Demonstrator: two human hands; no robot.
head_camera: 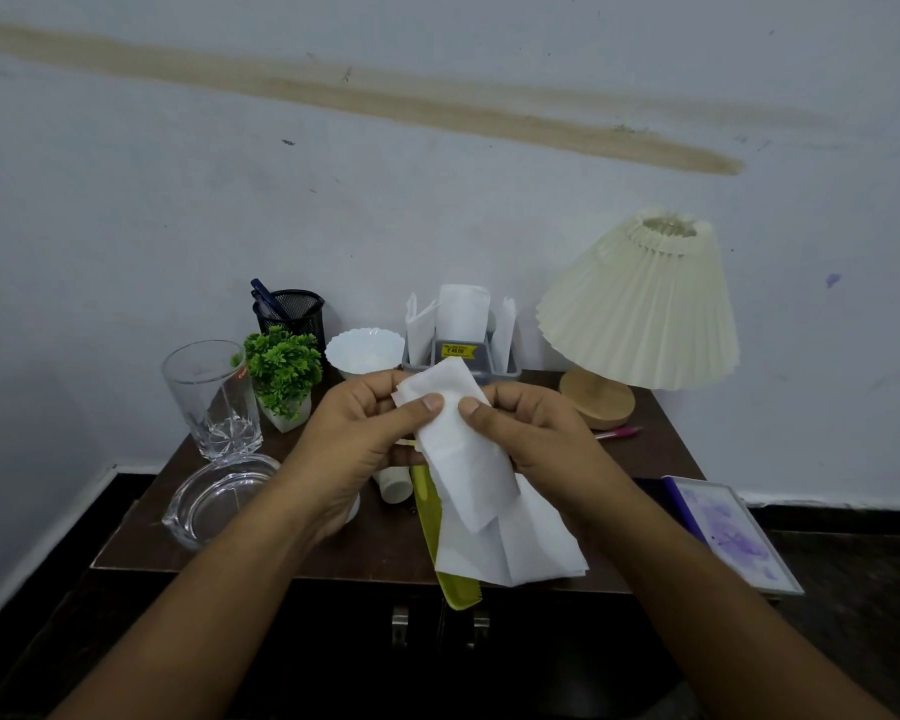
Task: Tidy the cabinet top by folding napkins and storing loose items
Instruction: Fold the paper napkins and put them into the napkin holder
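Note:
A white paper napkin (463, 449), folded into a long strip, is held up above the dark wooden cabinet top (141, 532). My left hand (365, 433) pinches its upper left edge, thumb on top. My right hand (531, 428) pinches its upper right edge. More white napkins (531, 553) lie loose on the cabinet below. A yellow-green comb (455, 589) lies under them and juts over the front edge. A grey holder (510, 368) at the back has several folded napkins standing in it.
On the left stand a tall glass (211, 397), a glass ashtray (214, 498), a small potted plant (281, 374), a black mesh pen cup (292, 314) and a white bowl (365, 350). A small white bottle (393, 488) lies mid-top. A lamp (640, 314), pink pen (619, 433) and framed picture (728, 532) occupy the right.

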